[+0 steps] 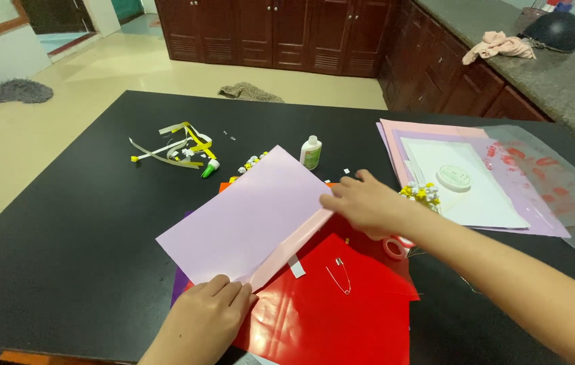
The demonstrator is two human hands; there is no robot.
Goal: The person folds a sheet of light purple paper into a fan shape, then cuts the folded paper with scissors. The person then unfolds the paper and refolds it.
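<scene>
Lilac paper, a folded rectangular sheet (247, 216), lies on the black worktop (64, 257) over a glossy red sheet (341, 304). Both hands are well apart, flat and open on the fold: the left hand (209, 307) presses the near corner, the right hand (365, 203) presses the far end of the pinkish folded edge. A small white glue bottle (311, 152) stands just beyond, and a safety pin (341, 274) rests on the red sheet

A lilac paper sheet (247, 220) lies tilted on the red sheet (341, 311), pink edge folded.
</scene>
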